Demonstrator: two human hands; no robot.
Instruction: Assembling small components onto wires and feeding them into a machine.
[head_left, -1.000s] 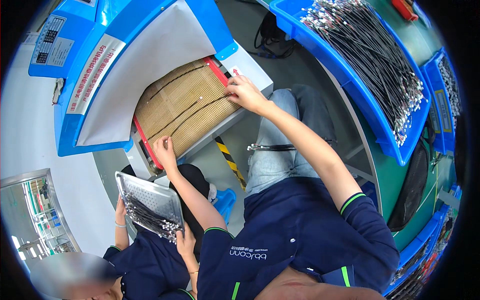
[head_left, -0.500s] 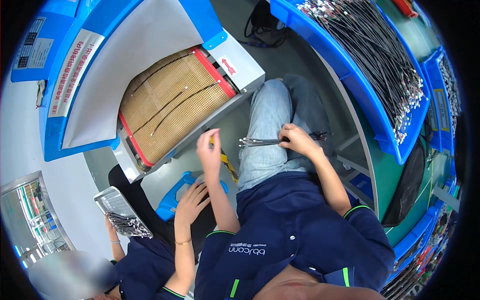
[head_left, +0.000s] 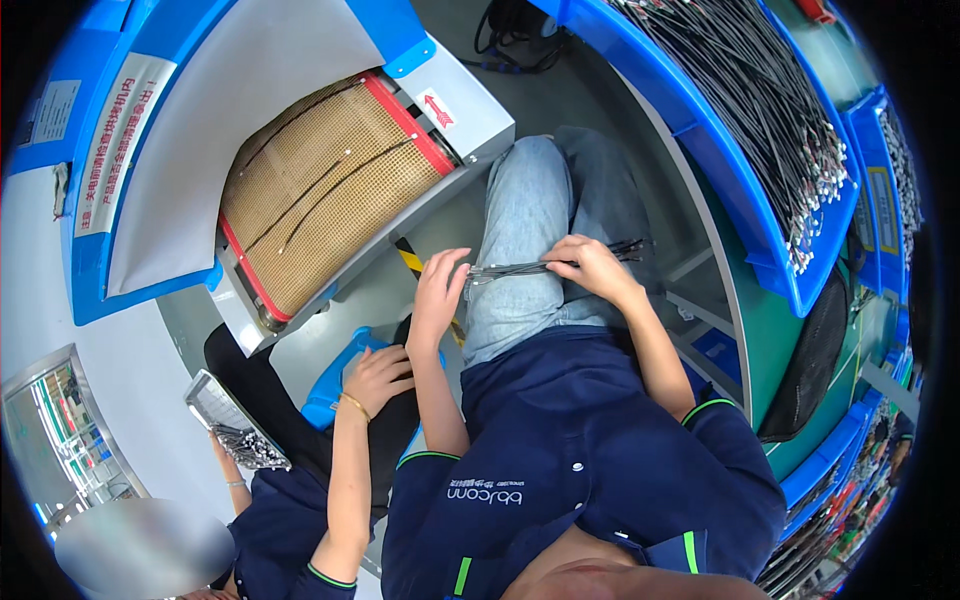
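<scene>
A bundle of thin black cables (head_left: 515,269) with small white end connectors lies across my jeans, above the thighs. My right hand (head_left: 592,268) is closed round the bundle toward its right end. At the left end, the fingertips of my left hand (head_left: 437,292) close on the connectors; how many cables they pinch is too small to tell. Ahead on the left, several black cables (head_left: 318,200) lie spread on the tan mesh belt (head_left: 375,185) of a blue and white conveyor machine.
A big blue bin (head_left: 690,135) heaped with black cables (head_left: 735,110) stands at the right on a green-topped bench (head_left: 720,215). Left of me, a co-worker's hand (head_left: 378,378) rests near a blue stool (head_left: 335,385); the co-worker's other hand holds a metal tray (head_left: 213,397) of cables.
My left hand has come right and down onto the bundle's left end. The bundle has shifted slightly left. The whole view has shifted a little, and the cables on the belt appear further left.
</scene>
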